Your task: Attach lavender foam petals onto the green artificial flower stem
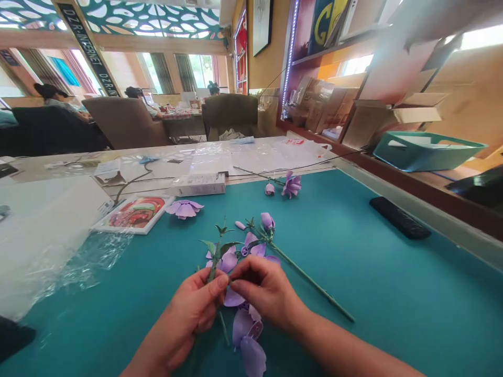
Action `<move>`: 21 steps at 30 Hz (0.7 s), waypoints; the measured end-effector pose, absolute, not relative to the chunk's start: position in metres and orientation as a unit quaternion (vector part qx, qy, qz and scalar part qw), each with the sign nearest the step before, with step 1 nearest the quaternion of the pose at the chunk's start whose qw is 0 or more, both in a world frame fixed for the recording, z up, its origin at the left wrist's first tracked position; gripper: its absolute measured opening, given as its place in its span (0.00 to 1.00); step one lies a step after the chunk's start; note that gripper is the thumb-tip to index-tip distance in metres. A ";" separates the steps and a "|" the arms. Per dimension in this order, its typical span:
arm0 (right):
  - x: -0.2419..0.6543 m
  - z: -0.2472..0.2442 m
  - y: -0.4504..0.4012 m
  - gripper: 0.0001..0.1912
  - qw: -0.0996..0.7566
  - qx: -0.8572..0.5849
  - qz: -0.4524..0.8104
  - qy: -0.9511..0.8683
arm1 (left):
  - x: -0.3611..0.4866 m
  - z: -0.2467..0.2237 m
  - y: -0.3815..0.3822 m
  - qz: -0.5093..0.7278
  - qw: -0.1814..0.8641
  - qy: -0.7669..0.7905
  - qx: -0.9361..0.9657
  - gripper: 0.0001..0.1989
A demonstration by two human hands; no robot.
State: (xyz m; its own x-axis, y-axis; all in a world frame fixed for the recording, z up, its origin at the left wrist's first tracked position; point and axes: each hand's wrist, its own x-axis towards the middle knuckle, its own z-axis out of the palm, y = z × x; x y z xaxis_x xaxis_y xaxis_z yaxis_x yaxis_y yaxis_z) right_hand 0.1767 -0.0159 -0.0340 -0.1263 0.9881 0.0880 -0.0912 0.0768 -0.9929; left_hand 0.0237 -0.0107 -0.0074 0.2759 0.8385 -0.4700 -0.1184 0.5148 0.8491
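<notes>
My left hand (194, 306) is closed round a green artificial flower stem (217, 252), which stands roughly upright with leaves near its top. Beside it, my right hand (271, 293) pinches thumb and forefinger together against the left fingertips; whatever lies in that pinch is too small and hidden to name. Loose purple petals (253, 357) lie under and around both hands. Just beyond the right hand, a second stem (314, 278) with a purple bud (268, 221) rests slantwise on the green mat (393, 293).
Farther back are a purple flower head (184, 209), a flower sprig (291, 184), a white box (199, 184) and a framed picture (135, 213). Clear plastic wrap (90, 262) lies left, a black remote (400, 217) right. A teal basket (428, 152) stands beyond. People sit in the background.
</notes>
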 end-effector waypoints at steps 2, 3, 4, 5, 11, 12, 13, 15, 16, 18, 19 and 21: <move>0.176 -0.034 -0.019 0.03 0.507 -0.442 0.463 -0.577 | 0.027 -0.007 -0.012 0.330 0.714 0.500 0.361 0.24; 0.175 -0.034 -0.020 0.04 0.505 -0.448 0.426 -0.602 | 0.028 -0.007 -0.013 0.329 0.715 0.501 0.360 0.25; 0.175 -0.033 -0.021 0.05 0.502 -0.450 0.393 -0.625 | 0.029 -0.007 -0.013 0.329 0.715 0.503 0.358 0.25; 0.175 -0.033 -0.022 0.06 0.500 -0.448 0.368 -0.643 | 0.029 -0.007 -0.014 0.329 0.715 0.504 0.356 0.26; 0.189 -0.030 -0.013 0.05 0.475 -0.423 0.335 -0.695 | 0.025 -0.007 -0.014 0.340 0.719 0.506 0.333 0.25; 0.197 -0.029 -0.008 0.04 0.460 -0.432 0.318 -0.707 | 0.024 -0.006 -0.014 0.344 0.719 0.506 0.332 0.25; 0.208 -0.028 -0.002 0.04 0.446 -0.459 0.286 -0.713 | 0.023 -0.005 -0.014 0.348 0.716 0.505 0.332 0.24; 0.230 -0.028 0.010 0.06 0.403 -0.567 0.197 -0.691 | 0.022 -0.004 -0.013 0.358 0.711 0.503 0.338 0.23; 0.240 -0.029 0.015 0.07 0.357 -0.618 0.164 -0.681 | 0.021 -0.003 -0.012 0.360 0.709 0.501 0.342 0.23; 0.254 -0.032 0.023 0.06 0.257 -0.687 0.149 -0.663 | 0.019 -0.003 -0.011 0.361 0.706 0.499 0.350 0.22; 0.257 -0.034 0.025 0.06 0.218 -0.702 0.153 -0.661 | 0.018 -0.003 -0.010 0.360 0.707 0.497 0.352 0.21; 0.258 -0.039 0.027 0.05 0.176 -0.711 0.166 -0.660 | 0.017 -0.003 -0.010 0.362 0.707 0.495 0.352 0.21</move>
State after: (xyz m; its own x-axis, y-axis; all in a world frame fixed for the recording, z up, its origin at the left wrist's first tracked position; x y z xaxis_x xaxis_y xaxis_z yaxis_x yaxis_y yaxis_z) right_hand 0.2582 0.0273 -0.0387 0.0736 0.9973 -0.0036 0.8805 -0.0667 -0.4693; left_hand 0.0165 -0.0096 -0.0030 0.2479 0.8603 -0.4454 -0.1639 0.4904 0.8559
